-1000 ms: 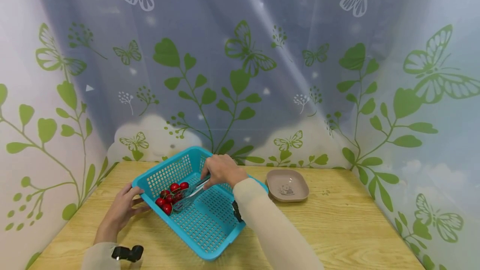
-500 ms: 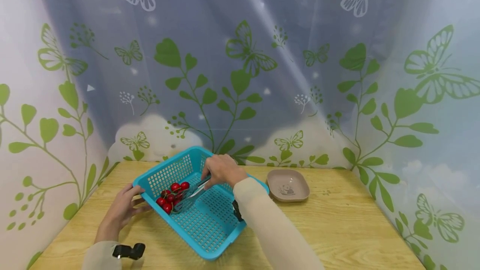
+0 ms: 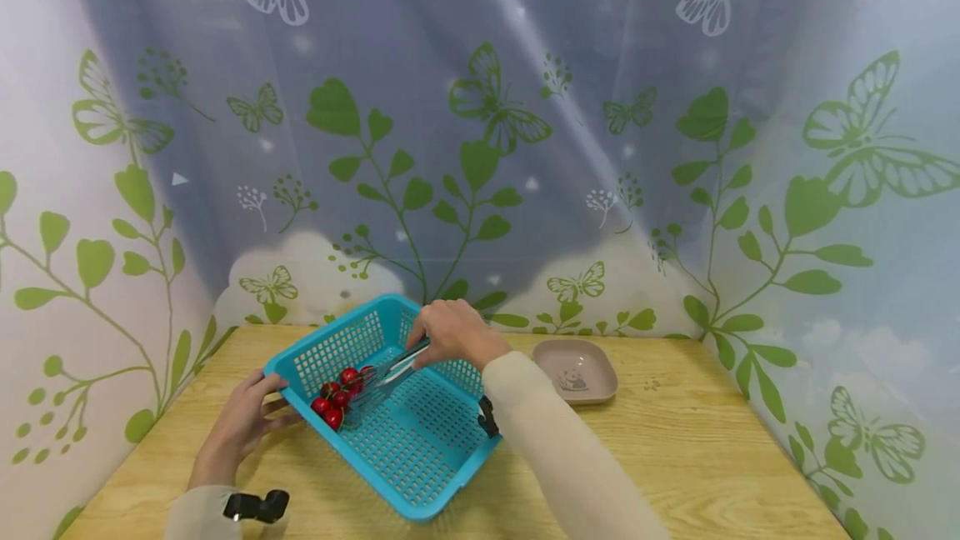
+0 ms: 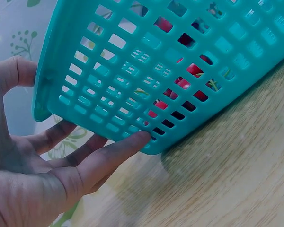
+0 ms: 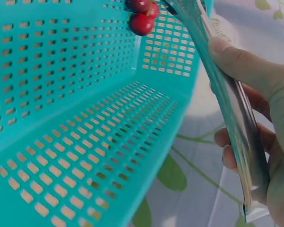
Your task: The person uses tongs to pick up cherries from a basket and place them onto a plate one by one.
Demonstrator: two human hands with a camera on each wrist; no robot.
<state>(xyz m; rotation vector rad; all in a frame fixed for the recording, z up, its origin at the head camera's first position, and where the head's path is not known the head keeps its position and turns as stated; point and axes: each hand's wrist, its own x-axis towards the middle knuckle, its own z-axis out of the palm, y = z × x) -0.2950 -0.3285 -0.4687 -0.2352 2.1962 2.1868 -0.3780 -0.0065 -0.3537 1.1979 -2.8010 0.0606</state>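
Observation:
Inside a blue perforated plastic basket point(image 3: 408, 473), several red cherries point(image 3: 332, 417) with green stems lie clustered at the left end. My right hand point(image 3: 456, 333) holds metal tongs point(image 5: 236, 113) from above, and their heads reach down into the basket beside the cherries. Whether the tongs pinch a cherry I cannot tell, as their ends are partly out of the right wrist view. At the basket's left corner, my left hand point(image 3: 238, 419) holds the rim, its thumb point(image 4: 128, 144) against the outer wall near the bottom.
A beige square dish point(image 3: 576, 371) with a panda print stands on the wooden table point(image 3: 690, 440), right of the basket. Behind and at both sides hangs a curtain point(image 3: 480, 215) with butterflies and leaves.
My right hand has shifted slightly right and up, and the tongs have moved with it. My left hand and the basket have hardly moved.

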